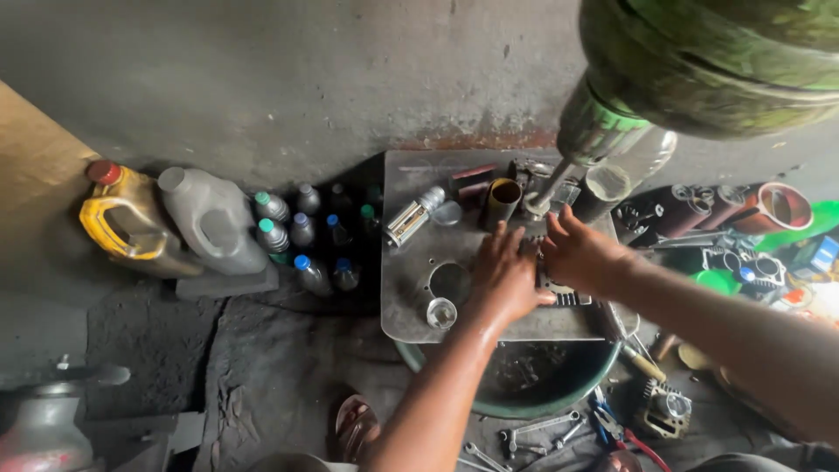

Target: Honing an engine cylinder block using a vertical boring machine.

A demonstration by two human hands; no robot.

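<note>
Head view: both hands work on the grey metal plate [411,297], which rests on the rim of a green basin [489,404]. The left hand [507,275] lies palm down with fingers spread, pressing on a dark finned engine part [564,295]. Only the part's near edge shows, protruding just right of the left hand and directly beneath the right hand [581,253]. The right hand is partly curled, fingertips pointing toward the left hand; whether it grips the part cannot be told, as the contact is hidden.

Relation: the part lies between the two hands, touching the left palm side. Both hands are equally near. What shows of the part suggests a long axis running left to right across the plate, its fins facing the person; its far end is concealed.

Beyond the fingertips, a slender metal shaft [551,188] descends from a green machine head [699,61] toward the plate. A small glass jar [441,312] stands just left of the left wrist. Plastic bottles [301,229] stand well to the left
</note>
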